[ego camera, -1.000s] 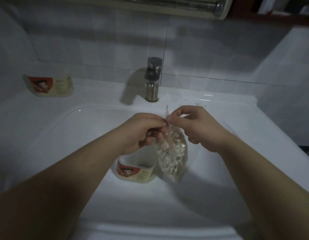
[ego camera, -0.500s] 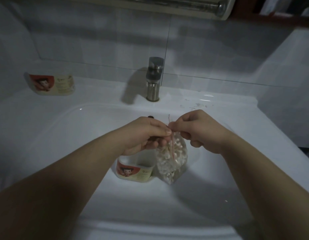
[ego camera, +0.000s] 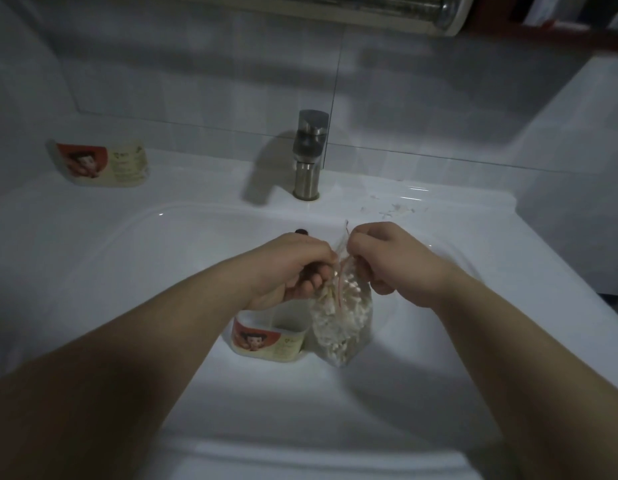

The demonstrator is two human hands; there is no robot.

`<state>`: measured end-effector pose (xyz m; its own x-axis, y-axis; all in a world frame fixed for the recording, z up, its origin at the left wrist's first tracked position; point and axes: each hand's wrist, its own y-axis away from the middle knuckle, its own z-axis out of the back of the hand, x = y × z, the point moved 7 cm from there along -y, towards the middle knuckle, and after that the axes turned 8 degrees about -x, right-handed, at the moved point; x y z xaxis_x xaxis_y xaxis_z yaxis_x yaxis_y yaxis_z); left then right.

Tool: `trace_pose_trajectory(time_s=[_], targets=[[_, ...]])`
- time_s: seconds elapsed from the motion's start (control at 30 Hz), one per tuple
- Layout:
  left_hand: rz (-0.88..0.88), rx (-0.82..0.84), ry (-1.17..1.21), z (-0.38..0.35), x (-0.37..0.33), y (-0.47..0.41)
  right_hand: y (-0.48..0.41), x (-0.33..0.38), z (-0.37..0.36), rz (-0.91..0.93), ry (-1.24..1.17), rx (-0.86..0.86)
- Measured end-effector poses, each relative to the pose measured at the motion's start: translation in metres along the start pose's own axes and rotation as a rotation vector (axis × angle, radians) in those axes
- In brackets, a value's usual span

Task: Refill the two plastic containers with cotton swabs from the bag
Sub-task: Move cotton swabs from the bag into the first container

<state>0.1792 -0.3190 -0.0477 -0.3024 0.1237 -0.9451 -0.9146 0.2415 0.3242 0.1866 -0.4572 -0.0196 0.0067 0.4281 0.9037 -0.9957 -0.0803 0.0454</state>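
Observation:
A clear plastic bag of cotton swabs (ego camera: 338,323) hangs over the sink basin. My left hand (ego camera: 293,268) and my right hand (ego camera: 387,258) each pinch one side of its top edge, close together. A red zip line runs down the bag's mouth. Just left of the bag, inside the basin, stands an open plastic container (ego camera: 269,337) with a red and cream label; my left hand hides its far rim. A second container (ego camera: 99,164) with the same label sits on the ledge at the far left.
The white sink (ego camera: 134,271) fills most of the view. A steel tap (ego camera: 309,154) stands at the back centre, with the dark overflow hole (ego camera: 301,232) below it. Small scraps (ego camera: 394,209) lie on the ledge right of the tap. A tiled wall rises behind.
Both hands have dropped a little with the bag and drawn slightly apart at its top. The bag's mouth now shows more of the red zip line.

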Motion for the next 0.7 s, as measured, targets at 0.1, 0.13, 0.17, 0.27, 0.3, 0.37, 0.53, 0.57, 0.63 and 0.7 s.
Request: trace_pose_trajectory(time_s=[0.1,0.13,0.17,0.27,0.3,0.37,0.53,0.57,0.63,0.7], targets=[[0.040,-0.082,0.129,0.009,0.002,-0.003,0.000,0.001,0.008,-0.014,-0.057,-0.033],[0.039,-0.121,0.163,0.013,0.003,-0.004,-0.001,0.001,0.012,-0.013,-0.057,-0.060],[0.031,-0.163,0.169,0.017,0.003,-0.005,-0.003,0.001,0.017,-0.005,-0.033,-0.096],[-0.007,-0.262,0.075,0.025,0.003,-0.007,-0.005,-0.002,0.025,0.017,0.099,-0.165],[-0.019,-0.273,0.042,0.025,0.003,-0.007,-0.005,-0.004,0.024,0.011,0.132,-0.150],[-0.041,-0.273,-0.020,0.023,0.001,-0.007,-0.003,-0.006,0.018,-0.005,0.184,-0.078],[-0.110,-0.212,-0.151,0.014,-0.004,-0.007,0.002,0.000,0.008,0.024,0.211,-0.008],[-0.122,-0.169,-0.166,0.011,-0.003,-0.007,0.002,0.001,0.008,0.028,0.183,-0.011],[-0.130,-0.087,-0.150,0.008,-0.003,-0.006,0.002,0.003,0.012,0.040,0.185,-0.047],[-0.141,-0.078,-0.118,0.011,-0.005,-0.006,0.001,0.005,0.020,0.056,0.209,-0.110]])
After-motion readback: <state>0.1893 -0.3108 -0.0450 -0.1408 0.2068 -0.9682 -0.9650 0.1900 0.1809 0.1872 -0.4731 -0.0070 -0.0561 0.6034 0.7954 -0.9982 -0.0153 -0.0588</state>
